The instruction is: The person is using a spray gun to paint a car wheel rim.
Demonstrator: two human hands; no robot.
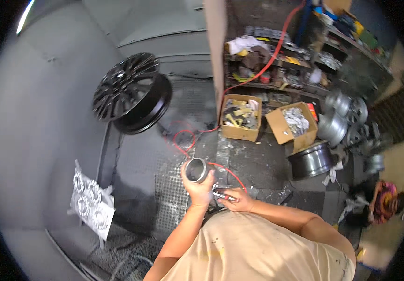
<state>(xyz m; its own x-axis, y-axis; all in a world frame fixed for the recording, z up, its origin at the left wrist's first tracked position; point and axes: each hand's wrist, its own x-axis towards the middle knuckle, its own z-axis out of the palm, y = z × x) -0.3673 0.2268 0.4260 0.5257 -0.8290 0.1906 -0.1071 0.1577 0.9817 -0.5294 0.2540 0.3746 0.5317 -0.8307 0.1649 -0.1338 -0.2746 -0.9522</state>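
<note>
My left hand [198,191] is wrapped round a round metal cup [196,170], held in front of my body with its bright rim facing up and its inside dark. Close beside it on the right, my right hand [240,200] is closed on a small dark-and-red tool [226,195]; its exact kind is not clear. A thin red hose [230,173] curves from behind the cup towards my right hand. Whether it joins anything I hold is hidden.
A black multi-spoke wheel rim [153,100] hangs or stands ahead left. White-covered stand [92,201] with ring-shaped parts is at left. Two cardboard boxes [242,134] [284,133], a dark rim [310,161], silver rims [333,129] and cluttered shelves [270,86] lie right. Another person [385,201] sits far right.
</note>
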